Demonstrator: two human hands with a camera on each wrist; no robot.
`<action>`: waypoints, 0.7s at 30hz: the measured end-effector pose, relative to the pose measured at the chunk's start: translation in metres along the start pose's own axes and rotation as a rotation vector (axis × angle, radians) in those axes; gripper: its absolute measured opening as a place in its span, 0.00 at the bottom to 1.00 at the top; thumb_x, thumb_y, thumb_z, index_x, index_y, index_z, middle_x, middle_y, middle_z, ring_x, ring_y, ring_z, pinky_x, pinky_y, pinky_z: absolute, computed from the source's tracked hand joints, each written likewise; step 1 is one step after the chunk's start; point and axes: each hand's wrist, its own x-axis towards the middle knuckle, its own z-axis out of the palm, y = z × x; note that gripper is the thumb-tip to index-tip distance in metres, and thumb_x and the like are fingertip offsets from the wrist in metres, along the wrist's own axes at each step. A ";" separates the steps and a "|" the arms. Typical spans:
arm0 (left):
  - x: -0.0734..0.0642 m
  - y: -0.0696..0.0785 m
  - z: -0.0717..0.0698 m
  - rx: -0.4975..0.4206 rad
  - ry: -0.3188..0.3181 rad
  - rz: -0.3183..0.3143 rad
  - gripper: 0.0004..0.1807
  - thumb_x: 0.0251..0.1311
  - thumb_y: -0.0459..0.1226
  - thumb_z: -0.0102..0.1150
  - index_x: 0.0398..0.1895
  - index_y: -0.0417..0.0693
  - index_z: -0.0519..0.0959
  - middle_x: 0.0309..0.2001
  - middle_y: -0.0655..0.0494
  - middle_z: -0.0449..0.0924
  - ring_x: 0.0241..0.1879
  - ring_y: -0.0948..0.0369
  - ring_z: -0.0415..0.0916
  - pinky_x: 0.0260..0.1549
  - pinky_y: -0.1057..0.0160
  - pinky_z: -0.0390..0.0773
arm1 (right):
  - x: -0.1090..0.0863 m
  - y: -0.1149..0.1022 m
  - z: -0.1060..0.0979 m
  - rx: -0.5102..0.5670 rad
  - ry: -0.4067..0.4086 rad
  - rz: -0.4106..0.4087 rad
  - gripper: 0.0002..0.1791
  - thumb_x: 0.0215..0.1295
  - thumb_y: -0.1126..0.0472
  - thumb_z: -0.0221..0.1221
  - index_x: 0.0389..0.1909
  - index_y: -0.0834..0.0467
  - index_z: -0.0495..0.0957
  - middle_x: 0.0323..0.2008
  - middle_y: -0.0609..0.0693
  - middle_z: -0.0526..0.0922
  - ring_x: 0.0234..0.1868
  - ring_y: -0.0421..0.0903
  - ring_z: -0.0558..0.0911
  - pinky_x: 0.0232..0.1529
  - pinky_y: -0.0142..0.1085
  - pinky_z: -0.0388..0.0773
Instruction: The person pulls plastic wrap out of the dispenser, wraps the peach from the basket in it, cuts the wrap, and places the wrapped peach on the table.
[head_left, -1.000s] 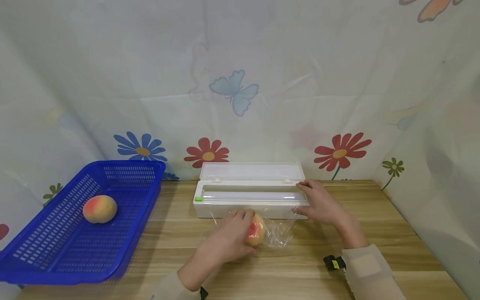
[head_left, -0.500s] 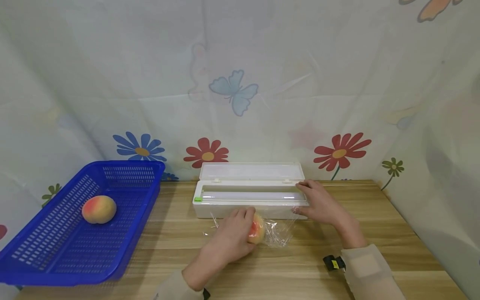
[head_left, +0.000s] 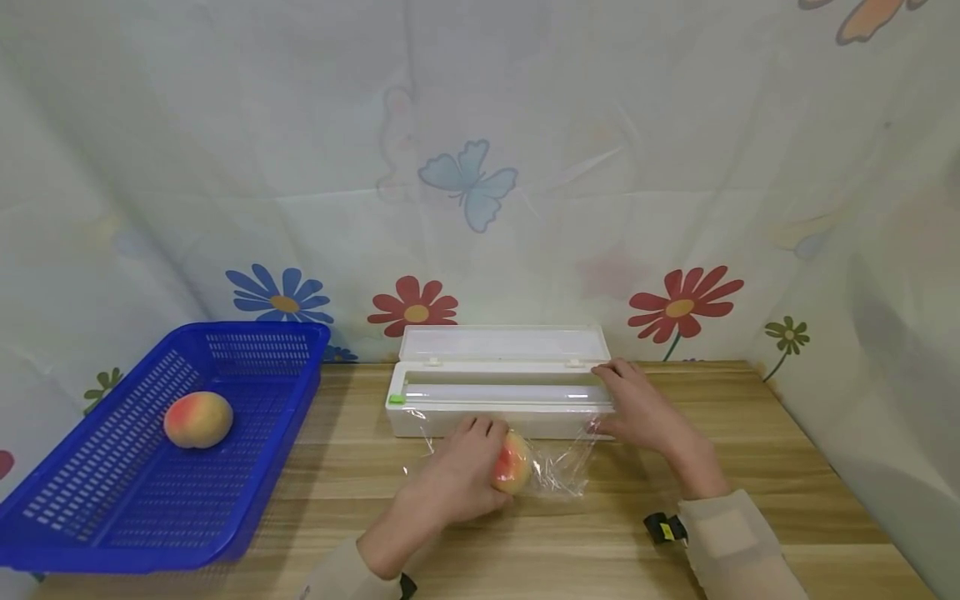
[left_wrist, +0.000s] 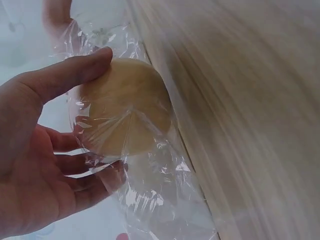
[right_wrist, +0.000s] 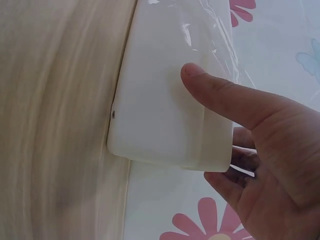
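My left hand [head_left: 461,475] grips a yellow and red peach [head_left: 512,463] just in front of the dispenser, thumb on one side and fingers curled on the other. Clear cling film [left_wrist: 160,185] lies over the peach and bunches beside it, reaching back to the box. The white cling film dispenser [right_wrist: 155,100] stands with its lid raised and a film roll [head_left: 502,392] inside. At its right end my right hand [head_left: 645,408] holds the box, thumb on the front wall and fingers over the top edge.
At the left stands a blue plastic basket [head_left: 277,467] with another peach [head_left: 198,419] in it. A small green slider [head_left: 397,399] sits at the dispenser's left end. Behind the wooden table [head_left: 600,542] hangs a flower-printed curtain [head_left: 525,250].
The left hand shifts very slightly with the peach, and the film between peach and box stands a little more taut. My right hand keeps its hold on the box.
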 end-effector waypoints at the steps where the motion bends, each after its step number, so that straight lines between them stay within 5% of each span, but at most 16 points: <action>1: 0.000 0.000 0.000 -0.014 0.001 0.002 0.43 0.41 0.48 0.84 0.59 0.40 0.73 0.53 0.50 0.75 0.54 0.53 0.72 0.56 0.55 0.77 | 0.001 0.000 0.000 -0.007 0.003 -0.001 0.44 0.52 0.60 0.79 0.66 0.72 0.70 0.60 0.68 0.72 0.63 0.67 0.69 0.63 0.61 0.70; 6: -0.002 0.001 -0.002 -0.075 -0.007 0.011 0.44 0.42 0.46 0.84 0.61 0.38 0.72 0.57 0.48 0.72 0.55 0.54 0.73 0.54 0.56 0.78 | 0.002 0.003 0.004 -0.031 0.017 -0.003 0.45 0.50 0.59 0.80 0.66 0.71 0.70 0.60 0.68 0.72 0.63 0.67 0.69 0.63 0.61 0.69; 21: -0.006 -0.002 -0.005 -0.066 0.006 0.065 0.44 0.45 0.48 0.81 0.66 0.43 0.72 0.57 0.52 0.76 0.55 0.56 0.75 0.58 0.59 0.76 | 0.004 0.001 0.009 -0.065 0.037 0.009 0.45 0.50 0.56 0.80 0.66 0.69 0.71 0.59 0.65 0.72 0.62 0.66 0.68 0.61 0.61 0.71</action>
